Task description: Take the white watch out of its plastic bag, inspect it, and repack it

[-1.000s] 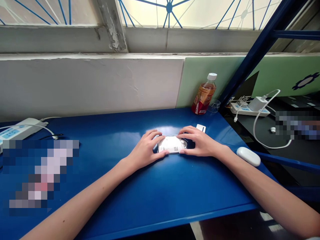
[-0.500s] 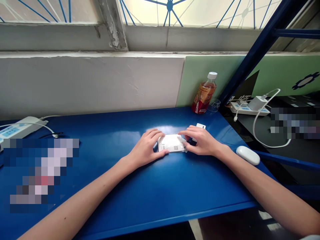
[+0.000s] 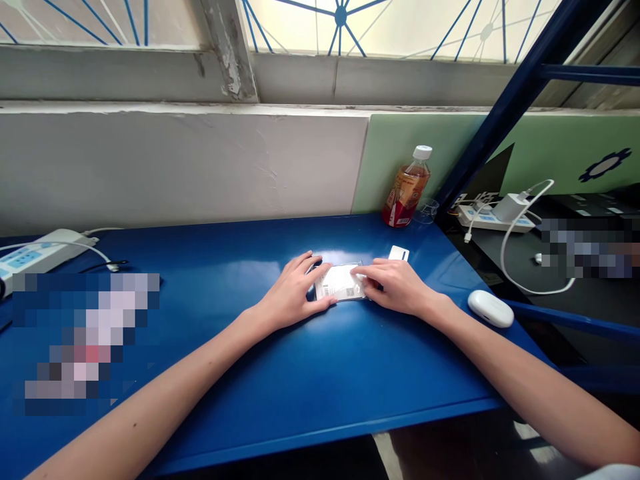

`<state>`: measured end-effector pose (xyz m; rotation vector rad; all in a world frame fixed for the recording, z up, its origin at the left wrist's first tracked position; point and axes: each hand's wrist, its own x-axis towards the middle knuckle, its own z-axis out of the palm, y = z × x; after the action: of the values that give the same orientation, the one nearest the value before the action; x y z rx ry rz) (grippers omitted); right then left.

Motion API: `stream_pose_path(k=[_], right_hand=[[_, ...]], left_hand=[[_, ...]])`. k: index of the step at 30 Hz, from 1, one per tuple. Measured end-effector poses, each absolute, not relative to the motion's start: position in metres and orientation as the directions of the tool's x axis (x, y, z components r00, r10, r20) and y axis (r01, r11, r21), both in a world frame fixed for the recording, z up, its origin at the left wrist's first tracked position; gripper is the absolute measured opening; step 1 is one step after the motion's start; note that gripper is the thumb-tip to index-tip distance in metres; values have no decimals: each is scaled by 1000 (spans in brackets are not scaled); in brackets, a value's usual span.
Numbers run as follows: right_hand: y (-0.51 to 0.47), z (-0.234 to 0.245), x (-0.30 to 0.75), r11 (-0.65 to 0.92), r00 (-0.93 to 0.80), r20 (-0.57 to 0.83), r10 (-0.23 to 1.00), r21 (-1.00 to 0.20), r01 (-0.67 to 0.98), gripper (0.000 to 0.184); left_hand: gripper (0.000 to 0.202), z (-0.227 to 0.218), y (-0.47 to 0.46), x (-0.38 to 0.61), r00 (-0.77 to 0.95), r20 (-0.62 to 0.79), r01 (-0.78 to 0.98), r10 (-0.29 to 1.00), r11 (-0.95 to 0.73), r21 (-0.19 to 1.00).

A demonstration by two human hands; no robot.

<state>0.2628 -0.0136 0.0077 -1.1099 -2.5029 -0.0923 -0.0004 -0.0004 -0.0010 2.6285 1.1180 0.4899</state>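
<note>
A small flat packet (image 3: pixel 342 283) in clear, shiny wrapping lies on the blue tabletop, with white printing paper and a square code visible through it. My left hand (image 3: pixel 300 290) grips its left end, thumb along the near edge and fingers at the far edge. At the opposite end is my right hand (image 3: pixel 395 283), its index finger stretched over the packet's top and its thumb and curled fingers closed at the right edge. Just behind the right hand, a white card-like piece (image 3: pixel 399 253) lies partly covered by that hand.
The blue table (image 3: pixel 320 387) ends at a wall. A drink bottle (image 3: pixel 407 188) stands at the back right, beside a clear plastic piece (image 3: pixel 427 211). A white earbud case (image 3: pixel 491 309) lies near my right forearm. Power strips (image 3: pixel 47 250) with cables sit left and right. A blue post rises at right.
My right index finger has moved inward over the packet's top, and the right hand's other fingers have curled more. The left hand keeps its hold. The view has shifted slightly.
</note>
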Motion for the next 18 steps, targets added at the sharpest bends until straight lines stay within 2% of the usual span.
stream_pose_path(k=[5,12,18], right_hand=[[-15,4,259,661,-566,414,713,-125,740,30],[-18,0,254,549,-425,368,827,-369,750,33],[-12,3,259,381,-242,315,918,-526,760,28]], left_hand=[[65,-1,0,0,650,214,643,729,-678,357],[63,-1,0,1,642,221,645,734,-673,363],[61,-1,-2,2,645,264,630,717,-695,346]])
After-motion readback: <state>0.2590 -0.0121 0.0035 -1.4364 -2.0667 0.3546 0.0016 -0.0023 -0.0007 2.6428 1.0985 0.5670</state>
